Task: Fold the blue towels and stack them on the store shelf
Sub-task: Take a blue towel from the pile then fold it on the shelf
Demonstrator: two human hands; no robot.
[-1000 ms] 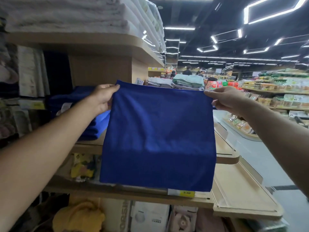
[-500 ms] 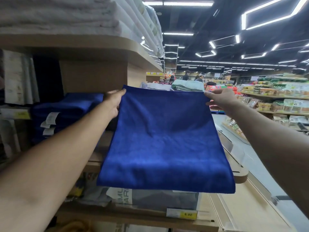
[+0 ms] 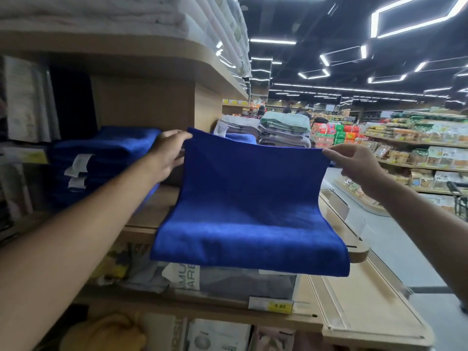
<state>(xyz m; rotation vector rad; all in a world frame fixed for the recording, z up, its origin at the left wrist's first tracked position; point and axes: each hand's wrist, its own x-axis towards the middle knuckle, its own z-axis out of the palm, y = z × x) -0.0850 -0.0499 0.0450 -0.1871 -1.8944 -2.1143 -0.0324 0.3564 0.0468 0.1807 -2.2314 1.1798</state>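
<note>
Arms reach forward from both lower corners of the view, nearly straight, at about the height of the wooden shelf (image 3: 149, 219). The left hand (image 3: 166, 158) has its back toward the camera, and its fingers (image 3: 177, 135) curl over the upper left corner of the blue towel (image 3: 248, 206), gripping it. The right hand (image 3: 354, 164) holds the upper right corner, its fingers (image 3: 330, 153) drawn narrow and pinching the hem, with the back of the hand also toward the camera. Between the two hands the top edge runs almost level with a slight sag. The towel is a deep, even blue (the frame is too blurred to show its weave). It hangs down from the hands and then bends forward, so its lower part spreads toward the camera over the front edge of the shelf and ends in a thick, rounded edge. Whether that lower part rests on the shelf or hangs just clear of it cannot be told. On the same shelf, just left of the left hand, sits a stack of folded blue towels (image 3: 114, 148) with white labels (image 3: 79, 163) showing on its side. White towels (image 3: 101, 11) lie on the shelf above, folded grey and green towels (image 3: 283, 130) stand beyond the held towel's top edge, and a yellow price tag (image 3: 281, 305) is fixed to the shelf below.
</note>
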